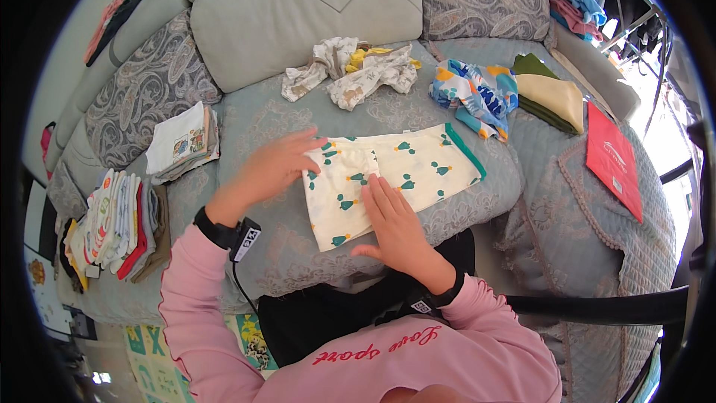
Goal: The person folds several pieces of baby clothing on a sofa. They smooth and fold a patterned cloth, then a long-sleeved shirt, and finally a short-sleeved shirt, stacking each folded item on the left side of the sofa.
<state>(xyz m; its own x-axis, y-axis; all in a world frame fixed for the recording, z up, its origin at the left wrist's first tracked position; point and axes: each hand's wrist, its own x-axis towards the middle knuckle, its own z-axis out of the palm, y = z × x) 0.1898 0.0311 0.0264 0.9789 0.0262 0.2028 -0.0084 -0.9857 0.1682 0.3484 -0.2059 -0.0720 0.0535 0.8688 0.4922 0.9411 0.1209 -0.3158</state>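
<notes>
A cream cotton garment [419,170] with green printed figures and green edging on its right side lies folded flat on the sofa seat before me. My right hand [390,218] rests palm down on its lower middle, fingers extended and thumb out to the side. At the garment's upper left corner is my left hand [279,159], slightly blurred, its fingers apart and the tips at the fabric's edge. Whether those tips press on the cloth is hard to tell. Neither hand has cloth closed in it.
Crumpled white printed clothes [358,70] lie behind the garment, with a blue patterned garment [475,95] to their right. Folded tan cloth [551,98] and a red packet [613,159] lie farther right. Folded clothes stand in a small stack [182,143] and a larger row [114,224] at left.
</notes>
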